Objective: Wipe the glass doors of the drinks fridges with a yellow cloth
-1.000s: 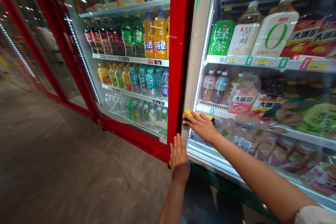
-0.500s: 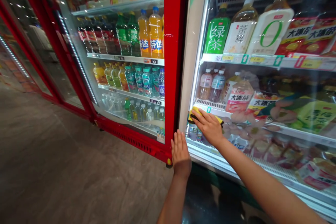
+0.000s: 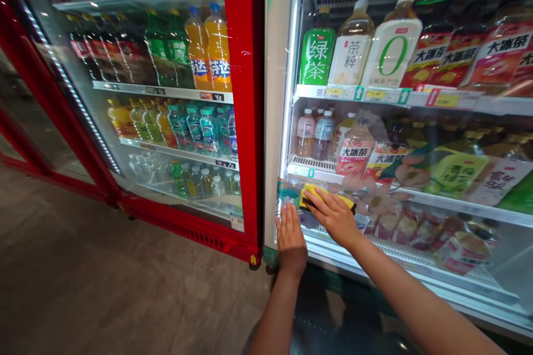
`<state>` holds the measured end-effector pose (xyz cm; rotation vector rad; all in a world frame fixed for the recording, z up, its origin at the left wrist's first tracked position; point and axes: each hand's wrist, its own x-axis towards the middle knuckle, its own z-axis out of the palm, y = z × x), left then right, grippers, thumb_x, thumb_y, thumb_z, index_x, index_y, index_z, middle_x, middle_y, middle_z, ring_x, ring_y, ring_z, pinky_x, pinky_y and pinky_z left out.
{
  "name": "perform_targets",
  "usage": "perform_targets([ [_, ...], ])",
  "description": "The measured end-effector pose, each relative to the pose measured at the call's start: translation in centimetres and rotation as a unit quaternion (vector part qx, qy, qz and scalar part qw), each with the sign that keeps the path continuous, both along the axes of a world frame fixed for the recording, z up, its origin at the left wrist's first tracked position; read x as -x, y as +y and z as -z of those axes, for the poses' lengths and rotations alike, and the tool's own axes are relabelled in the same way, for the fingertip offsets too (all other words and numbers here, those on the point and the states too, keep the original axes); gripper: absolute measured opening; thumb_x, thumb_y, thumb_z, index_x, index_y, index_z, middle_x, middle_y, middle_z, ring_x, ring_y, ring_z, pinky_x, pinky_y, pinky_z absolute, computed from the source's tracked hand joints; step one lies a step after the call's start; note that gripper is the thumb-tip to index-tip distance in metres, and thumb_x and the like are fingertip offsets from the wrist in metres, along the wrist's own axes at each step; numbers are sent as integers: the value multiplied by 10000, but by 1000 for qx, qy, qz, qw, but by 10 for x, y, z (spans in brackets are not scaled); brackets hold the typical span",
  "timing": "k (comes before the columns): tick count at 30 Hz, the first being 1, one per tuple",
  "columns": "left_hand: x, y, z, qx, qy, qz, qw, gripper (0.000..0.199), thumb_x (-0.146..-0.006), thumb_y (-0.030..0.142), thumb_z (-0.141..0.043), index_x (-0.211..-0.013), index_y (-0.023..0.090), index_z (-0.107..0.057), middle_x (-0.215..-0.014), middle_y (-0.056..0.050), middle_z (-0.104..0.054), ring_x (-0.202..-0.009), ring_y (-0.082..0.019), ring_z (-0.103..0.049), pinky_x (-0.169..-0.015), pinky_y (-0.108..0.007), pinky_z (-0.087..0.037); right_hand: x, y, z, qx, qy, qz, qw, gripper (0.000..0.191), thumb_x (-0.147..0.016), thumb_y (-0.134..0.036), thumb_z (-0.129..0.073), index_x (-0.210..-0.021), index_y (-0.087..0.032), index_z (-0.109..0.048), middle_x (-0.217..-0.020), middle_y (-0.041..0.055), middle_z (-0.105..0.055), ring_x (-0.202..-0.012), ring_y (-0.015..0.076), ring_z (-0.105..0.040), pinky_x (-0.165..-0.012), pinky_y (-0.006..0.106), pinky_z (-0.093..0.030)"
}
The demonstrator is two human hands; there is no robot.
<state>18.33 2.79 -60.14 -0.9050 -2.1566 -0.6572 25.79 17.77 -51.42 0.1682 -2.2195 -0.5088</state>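
My right hand (image 3: 335, 217) presses a yellow wiper with black edges (image 3: 307, 195) against the glass door of the right-hand drinks fridge (image 3: 278, 122). Its fingers lie over the wiper, hiding much of it. To its left, my left hand (image 3: 290, 238) lies flat with fingers stretched upward, at the lower left corner of the same door, holding nothing. A flower decal (image 3: 381, 199) spreads over the glass to the right of the wiper. Behind the glass stand bottles, among them a pink-labelled tea bottle (image 3: 355, 150) just above my right hand.
A red-framed drinks fridge (image 3: 249, 122) stands close on the left, with bottles on several shelves. Its lower front corner has a small foot (image 3: 255, 262) on the grey floor (image 3: 125, 283). More red fridge doors run off to the far left.
The wiper and my right hand have moved slightly right and down across the glass. My left hand has shifted from the fridge's edge onto the door's corner. The view has turned right.
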Motion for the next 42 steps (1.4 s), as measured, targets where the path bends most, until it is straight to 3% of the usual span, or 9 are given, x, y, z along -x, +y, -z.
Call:
perform_targets([
  [4,-5,11,-1,-9,11,6,1000,768,-978,54,-380,-1662,117,-38,-1705,-144,-245,-1591,-251,-233,-1295,-436,-277,-20,8,13,-51,-24,-38,998,275,-1052,-262,-544,-1271,-251,-711,-1451,0,-658,-1315,163,-610,-1072,327,-445],
  [10,-13,27,-5,-6,38,24,999,777,-971,36,-395,-1660,109,-42,-1670,-165,-330,-1578,-266,-261,-1268,-475,-344,-47,33,1,-9,29,13,999,307,-1021,-187,-597,-1280,-310,-706,-1442,-22,-661,-1381,185,-567,-1100,358,-421],
  [15,-19,39,-6,10,44,54,997,786,-968,55,-414,-1661,112,-47,-1659,-177,-351,-1557,-288,-319,-1234,-507,-396,-66,38,20,-26,-6,-12,1000,268,-1048,-232,-559,-1242,-316,-724,-1356,-46,-721,-1286,128,-633,-1099,314,-422],
  [21,-21,48,-5,23,43,99,994,824,-911,25,-441,-1661,99,-107,-1676,-189,-310,-1556,-299,-321,-1232,-510,-389,-82,53,2,3,49,30,998,268,-1006,-187,-628,-1224,-307,-728,-1383,-32,-704,-1352,183,-587,-1109,360,-402],
  [29,-30,65,-1,4,92,146,985,772,-967,55,-438,-1657,87,-91,-1655,-230,-309,-1552,-319,-313,-1234,-572,-355,-92,52,26,28,51,27,998,253,-1035,-223,-579,-1186,-349,-738,-1305,-77,-746,-1297,131,-622,-1160,315,-367],
  [33,-44,71,-2,-7,111,154,982,778,-953,33,-466,-1652,87,-130,-1658,-210,-298,-1563,-308,-279,-1261,-560,-325,-99,64,20,56,135,91,985,345,-997,-171,-613,-1271,-357,-706,-1374,-29,-710,-1436,179,-519,-1204,372,-344],
  [36,-53,76,-4,-7,106,157,982,753,-967,41,-457,-1652,103,-150,-1659,-177,-321,-1578,-274,-244,-1292,-522,-283,-100,61,36,93,212,124,965,408,-982,-96,-577,-1308,-316,-685,-1380,26,-708,-1504,216,-434,-1192,418,-389],
  [39,-61,82,-5,-7,99,145,984,751,-979,41,-430,-1656,105,-112,-1667,-180,-304,-1583,-275,-224,-1295,-534,-275,-94,50,54,128,208,133,960,395,-965,-85,-594,-1262,-320,-705,-1369,23,-714,-1499,223,-442,-1212,434,-395],
  [42,-68,88,-5,-7,89,143,986,766,-978,28,-421,-1658,109,-79,-1684,-189,-266,-1585,-277,-222,-1293,-530,-281,-94,52,50,154,177,127,964,410,-951,-75,-603,-1254,-329,-713,-1396,15,-696,-1501,245,-440,-1263,491,-334],
])
